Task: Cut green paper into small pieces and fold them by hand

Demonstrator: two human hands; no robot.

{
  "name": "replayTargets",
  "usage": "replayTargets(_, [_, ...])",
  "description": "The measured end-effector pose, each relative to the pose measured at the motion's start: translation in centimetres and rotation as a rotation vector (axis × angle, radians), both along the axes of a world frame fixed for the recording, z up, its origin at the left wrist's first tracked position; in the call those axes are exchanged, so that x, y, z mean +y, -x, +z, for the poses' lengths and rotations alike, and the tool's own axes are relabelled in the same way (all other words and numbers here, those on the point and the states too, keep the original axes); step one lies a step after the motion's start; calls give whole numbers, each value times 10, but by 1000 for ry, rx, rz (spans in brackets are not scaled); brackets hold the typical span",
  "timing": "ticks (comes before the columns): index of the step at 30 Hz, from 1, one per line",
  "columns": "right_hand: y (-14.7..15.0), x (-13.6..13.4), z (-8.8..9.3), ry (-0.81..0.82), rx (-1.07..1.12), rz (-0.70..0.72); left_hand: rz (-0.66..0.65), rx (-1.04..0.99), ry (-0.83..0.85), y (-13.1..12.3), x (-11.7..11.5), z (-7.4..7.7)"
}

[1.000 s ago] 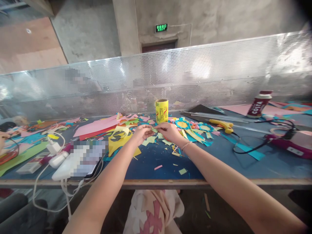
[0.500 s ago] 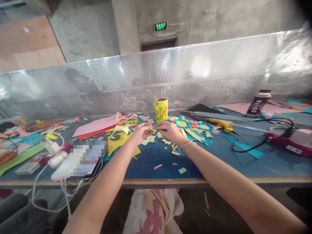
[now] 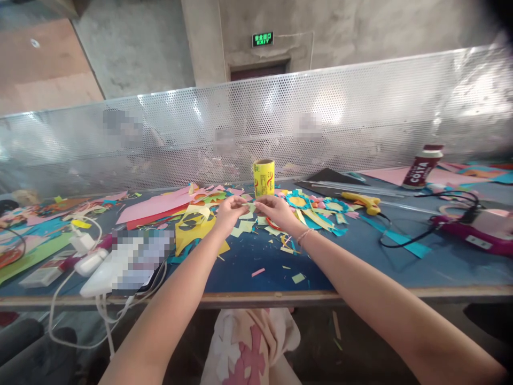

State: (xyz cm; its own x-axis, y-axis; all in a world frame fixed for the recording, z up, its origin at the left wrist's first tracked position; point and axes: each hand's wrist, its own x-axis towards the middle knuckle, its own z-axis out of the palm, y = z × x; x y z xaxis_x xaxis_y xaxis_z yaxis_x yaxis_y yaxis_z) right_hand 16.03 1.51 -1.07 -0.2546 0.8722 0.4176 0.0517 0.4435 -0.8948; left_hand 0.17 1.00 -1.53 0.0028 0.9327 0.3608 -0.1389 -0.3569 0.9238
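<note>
My left hand (image 3: 232,215) is closed in a pinch over the middle of the table, its fingertips pointing right. Facing it, my right hand (image 3: 276,212) also pinches, with a thin band on the wrist. A small pale green piece of paper (image 3: 249,203) shows between the fingertips; its exact shape is too small to make out. Just behind the hands stands a yellow printed roll (image 3: 264,177). Pale green paper scraps (image 3: 242,228) lie beneath the fingers. Blue-and-yellow paper flowers (image 3: 298,200) are to the right of my right hand.
Pink paper sheets (image 3: 156,206) and cut yellow paper (image 3: 192,232) lie at left, near a phone (image 3: 150,267) with white cables. At right are a yellow glue gun (image 3: 363,203) with a black cord, clear sticks, a Costa bottle (image 3: 424,167) and a purple power strip (image 3: 473,235). A perforated metal screen (image 3: 180,144) stands behind.
My fingertips have drawn slightly apart, with both hands still over the same spot. The whole view has shifted a little.
</note>
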Motion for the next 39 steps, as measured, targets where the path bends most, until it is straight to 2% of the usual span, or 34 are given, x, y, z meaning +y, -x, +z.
replayTargets(4, [1, 3, -2, -41, -65, -40, 45, 92, -36, -1, 0, -1])
replayTargets(14, [1, -1, 4, -68, -120, -64, 47, 93, -34, -3, -3, 2])
replayTargets(21, [1, 1, 2, -111, -144, -75, 45, 144, -33, -3, -3, 2])
replayTargets(24, [-1, 5, -3, -128, -155, -98, 139, 352, -165, -1, -7, 4])
replayTargets(28, [-4, 10, -6, -247, -276, -220, 381, 833, -490, 1, -16, 8])
replayTargets(31, [-5, 9, -4, -342, -389, -308, 479, 1108, -591, -1, -23, 10])
replayTargets(34, [-5, 6, -2, -367, -428, -324, 535, 1250, -634, -3, -25, 7])
replayTargets(39, [-5, 8, -4, -381, -426, -309, 594, 1302, -653, -7, -25, 4])
